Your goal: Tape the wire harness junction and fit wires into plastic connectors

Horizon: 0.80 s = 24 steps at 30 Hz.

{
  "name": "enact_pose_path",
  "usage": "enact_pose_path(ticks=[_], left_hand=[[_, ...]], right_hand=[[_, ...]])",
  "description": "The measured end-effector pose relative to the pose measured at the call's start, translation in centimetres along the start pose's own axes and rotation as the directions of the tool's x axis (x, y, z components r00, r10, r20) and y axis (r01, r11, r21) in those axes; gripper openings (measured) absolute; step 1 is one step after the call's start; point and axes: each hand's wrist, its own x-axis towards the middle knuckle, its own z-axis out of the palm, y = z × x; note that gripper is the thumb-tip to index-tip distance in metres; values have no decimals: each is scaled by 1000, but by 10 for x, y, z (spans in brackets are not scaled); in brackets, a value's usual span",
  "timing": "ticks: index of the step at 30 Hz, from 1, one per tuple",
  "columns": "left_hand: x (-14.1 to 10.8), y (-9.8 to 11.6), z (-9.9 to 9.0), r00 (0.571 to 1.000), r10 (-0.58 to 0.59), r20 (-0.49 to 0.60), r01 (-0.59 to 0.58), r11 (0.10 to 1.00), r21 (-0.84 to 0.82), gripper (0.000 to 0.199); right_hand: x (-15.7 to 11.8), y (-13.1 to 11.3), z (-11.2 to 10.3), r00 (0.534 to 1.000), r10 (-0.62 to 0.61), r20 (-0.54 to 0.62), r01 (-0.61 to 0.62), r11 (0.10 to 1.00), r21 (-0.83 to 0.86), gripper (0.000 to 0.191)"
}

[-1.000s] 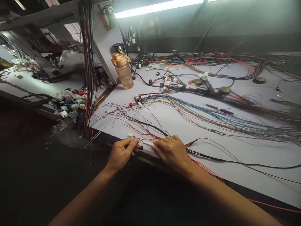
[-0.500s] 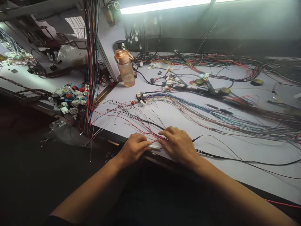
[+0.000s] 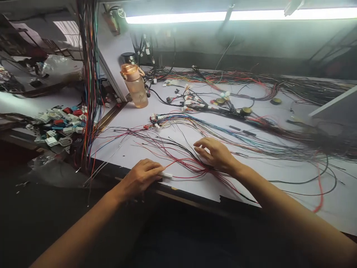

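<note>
At the table's front edge, my left hand (image 3: 143, 174) is closed with thumb and fingers on a red wire (image 3: 171, 163). A short white tube-like piece (image 3: 166, 175) sticks out from under its fingers, and a second red wire leads from that piece to the right. My right hand (image 3: 214, 152) hovers by a bundle of red and black wires (image 3: 202, 167), its fingers loosely bent and apart with nothing visible between them. The bundle's loose ends fan out to the left across the white table (image 3: 195, 191).
Behind the hands lies a long harness of coloured wires (image 3: 195, 121) with connectors. A translucent bottle (image 3: 136, 89) stands at the back left. Loose connectors (image 3: 60, 123) are piled at the left, beside a hanging wire bunch (image 3: 88, 74). Tape rolls (image 3: 245, 111) lie among the wires.
My right hand has lifted off the wires and opened, moving apart from the left. My left hand still grips the red wire. The view has shifted to the right.
</note>
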Motion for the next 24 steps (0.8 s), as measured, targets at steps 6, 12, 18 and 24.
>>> enact_pose_path(ticks=[6,12,18,24], left_hand=[[11,13,15,997,-77,-11,77,979,190,42],[18,18,17,993,-99,62,101,995,-29,25],[14,10,14,996,-37,75,42,998,-57,22],[13,18,14,999,-28,36,27,999,27,29]], right_hand=[[-55,-32,21,990,-144,12,143,969,-203,47],[-51,-25,26,999,-37,13,38,991,-126,25],[-30,-32,22,995,71,71,-54,974,-222,15],[-18,-7,6,1000,-17,-23,15,994,-111,22]])
